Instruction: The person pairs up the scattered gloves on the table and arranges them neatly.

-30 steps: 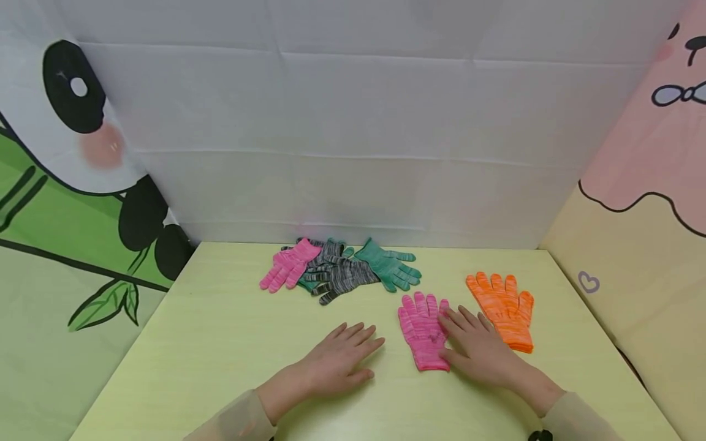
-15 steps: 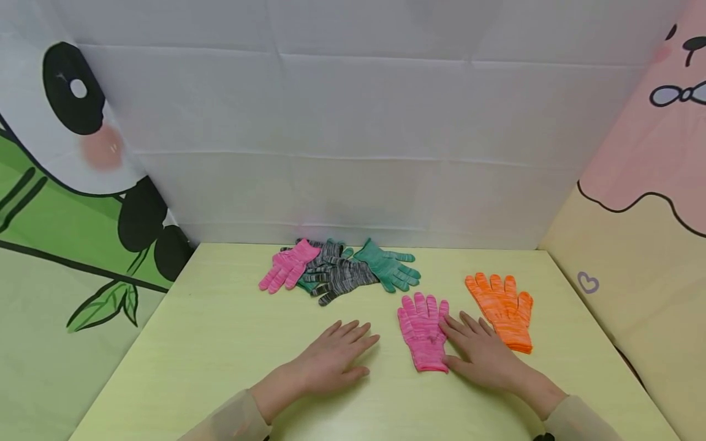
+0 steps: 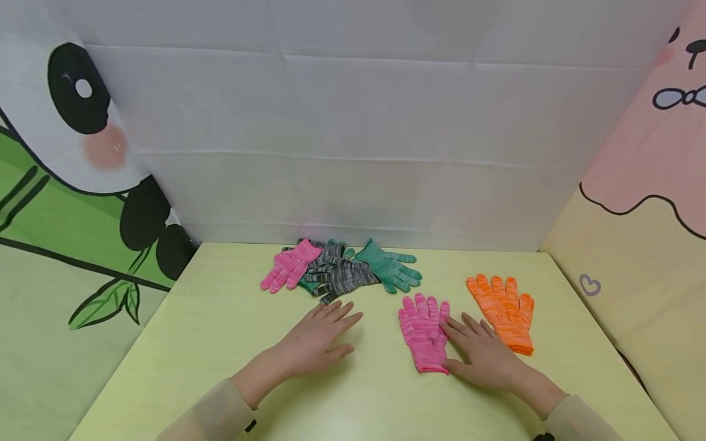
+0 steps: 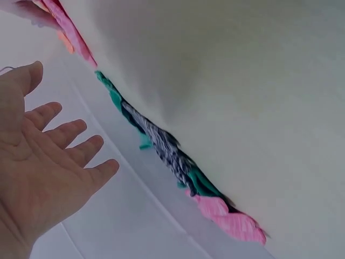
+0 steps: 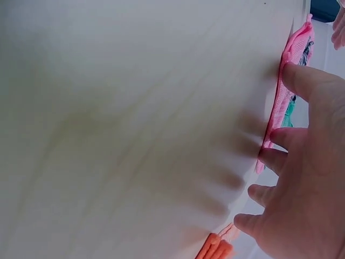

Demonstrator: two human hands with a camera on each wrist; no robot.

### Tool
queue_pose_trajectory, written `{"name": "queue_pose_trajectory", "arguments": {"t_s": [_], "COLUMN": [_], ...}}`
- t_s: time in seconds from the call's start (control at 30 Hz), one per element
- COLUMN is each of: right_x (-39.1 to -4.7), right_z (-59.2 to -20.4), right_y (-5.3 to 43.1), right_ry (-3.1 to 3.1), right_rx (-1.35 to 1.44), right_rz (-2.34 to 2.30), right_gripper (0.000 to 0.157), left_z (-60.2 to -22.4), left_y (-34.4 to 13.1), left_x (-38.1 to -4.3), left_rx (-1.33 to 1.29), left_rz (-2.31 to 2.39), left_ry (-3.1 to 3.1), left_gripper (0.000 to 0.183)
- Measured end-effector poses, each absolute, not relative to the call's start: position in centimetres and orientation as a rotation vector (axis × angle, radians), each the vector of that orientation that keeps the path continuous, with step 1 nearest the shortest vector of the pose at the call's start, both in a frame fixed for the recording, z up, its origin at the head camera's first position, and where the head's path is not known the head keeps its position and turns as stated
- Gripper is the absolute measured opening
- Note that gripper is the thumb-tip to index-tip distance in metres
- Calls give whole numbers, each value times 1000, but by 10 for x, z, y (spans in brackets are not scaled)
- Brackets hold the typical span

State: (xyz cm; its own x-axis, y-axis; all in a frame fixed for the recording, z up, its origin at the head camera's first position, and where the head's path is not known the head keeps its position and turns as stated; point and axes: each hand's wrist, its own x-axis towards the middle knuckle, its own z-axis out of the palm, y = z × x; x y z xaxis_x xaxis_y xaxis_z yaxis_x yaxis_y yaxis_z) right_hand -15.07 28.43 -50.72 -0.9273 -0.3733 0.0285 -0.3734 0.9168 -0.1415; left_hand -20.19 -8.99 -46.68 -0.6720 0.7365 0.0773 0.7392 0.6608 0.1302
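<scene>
A pink knit glove (image 3: 423,334) lies flat on the table, its fingers toward the back wall. My right hand (image 3: 485,355) rests at its right edge, thumb by the cuff and fingertips on its side; the right wrist view shows the same pink glove (image 5: 280,102) under the thumb and fingertips. My left hand (image 3: 311,343) hovers over the table with straight fingers and holds nothing. Just beyond its fingertips is a pile with a grey-black glove (image 3: 347,277), a green glove (image 3: 388,266) and a smaller pink glove (image 3: 290,266). In the left wrist view the left palm (image 4: 48,167) faces the pile.
An orange glove (image 3: 504,312) lies on the table to the right of my right hand. The pale yellow table (image 3: 193,343) ends at a white cloth wall (image 3: 358,141). Printed cloth panels stand at the left and right sides.
My left hand has moved left and slightly forward, nearer the glove pile. My right hand stays at the pink glove's edge, nearly still. The gloves lie as before.
</scene>
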Motion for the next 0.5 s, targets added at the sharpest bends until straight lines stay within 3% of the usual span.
{"name": "queue_pose_trajectory", "arguments": {"t_s": [0.5], "right_x": [-149], "right_z": [-500], "right_y": [289], "right_ry": [-3129], "right_rx": [588], "right_rz": [129], "right_gripper": [79], "left_z": [-462], "left_y": [-149], "left_x": [-249], "left_rx": [-941], "left_rz": [-399], "left_ry": [-2901], "left_gripper": [59]}}
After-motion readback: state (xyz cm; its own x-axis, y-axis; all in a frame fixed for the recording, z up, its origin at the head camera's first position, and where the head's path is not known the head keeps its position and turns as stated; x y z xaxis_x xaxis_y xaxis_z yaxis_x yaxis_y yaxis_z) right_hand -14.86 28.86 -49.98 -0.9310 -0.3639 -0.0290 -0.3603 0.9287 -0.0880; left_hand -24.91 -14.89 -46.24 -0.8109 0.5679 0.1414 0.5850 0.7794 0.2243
